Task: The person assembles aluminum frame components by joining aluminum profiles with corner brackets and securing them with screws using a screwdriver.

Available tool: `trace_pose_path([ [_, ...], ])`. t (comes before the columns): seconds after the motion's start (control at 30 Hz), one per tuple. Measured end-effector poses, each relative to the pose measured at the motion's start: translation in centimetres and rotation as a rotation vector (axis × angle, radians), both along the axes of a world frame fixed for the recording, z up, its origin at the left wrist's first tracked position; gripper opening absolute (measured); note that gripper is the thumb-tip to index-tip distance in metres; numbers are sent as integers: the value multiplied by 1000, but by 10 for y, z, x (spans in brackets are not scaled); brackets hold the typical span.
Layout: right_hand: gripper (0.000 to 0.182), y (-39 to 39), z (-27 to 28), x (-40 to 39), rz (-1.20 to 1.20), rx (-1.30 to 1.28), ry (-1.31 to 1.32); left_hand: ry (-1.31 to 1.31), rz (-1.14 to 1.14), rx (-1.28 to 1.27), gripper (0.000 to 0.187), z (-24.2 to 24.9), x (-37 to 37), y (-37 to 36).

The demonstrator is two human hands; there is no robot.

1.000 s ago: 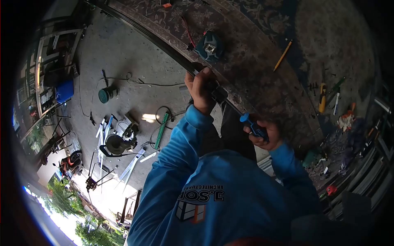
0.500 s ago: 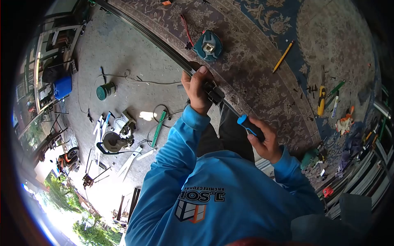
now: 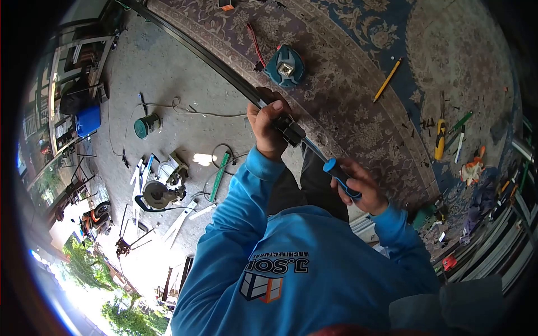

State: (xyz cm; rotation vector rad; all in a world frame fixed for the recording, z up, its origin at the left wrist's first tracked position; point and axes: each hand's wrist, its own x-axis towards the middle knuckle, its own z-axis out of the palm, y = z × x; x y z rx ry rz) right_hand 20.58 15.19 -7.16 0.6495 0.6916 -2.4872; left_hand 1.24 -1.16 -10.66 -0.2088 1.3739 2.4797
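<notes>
My left hand (image 3: 267, 131) is wrapped round the near end of a long dark metal profile (image 3: 207, 59), which runs away toward the upper left. A small black fitting (image 3: 290, 132) sits at that end, right beside my left thumb. In my right hand (image 3: 367, 189) is a screwdriver (image 3: 336, 171) with a blue and black handle, its fingers curled round the grip. The screwdriver's shaft points up and left, and its tip end meets the black fitting, where the tip is hidden.
On the patterned rug (image 3: 347, 101) lie a teal tape measure (image 3: 284, 66), a pencil (image 3: 388, 79) and a yellow-handled screwdriver (image 3: 440, 140). A power saw (image 3: 159, 193), a green level (image 3: 219, 177) and a green can (image 3: 147, 126) are on the concrete at left. Metal lengths (image 3: 487, 235) pile up at right.
My right hand's fingers have shifted from a loose hold to a fuller curl round the screwdriver handle. My left hand and the profile have stayed nearly in place.
</notes>
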Motion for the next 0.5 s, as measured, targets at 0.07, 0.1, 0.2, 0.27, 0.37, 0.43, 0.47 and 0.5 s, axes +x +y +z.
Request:
trace_pose_path([
  [0.07,57,-4,5,-4,53,538,178,-62,-56,-118,24,5,-2,-3],
  [0.1,55,-7,-1,-5,59,889,420,-62,-58,-119,24,6,-4,-5],
  [0.2,54,-16,-9,3,-6,784,334,-190,-95,-226,23,8,-1,-11],
  [0.27,55,-5,-21,4,-49,-177,3,-144,-103,-85,22,8,-2,-10],
  [0.37,54,-9,0,-11,-29,288,177,-107,-71,-84,24,12,-6,-6],
  [0.43,53,-9,4,-15,36,1198,611,-77,-49,-113,25,9,-2,-5],
  [0.47,53,-6,-2,-16,50,1375,728,-33,-26,-139,27,7,-4,-2],
  [0.5,54,-5,-4,-12,23,637,315,-17,-11,-150,30,5,-5,-2],
])
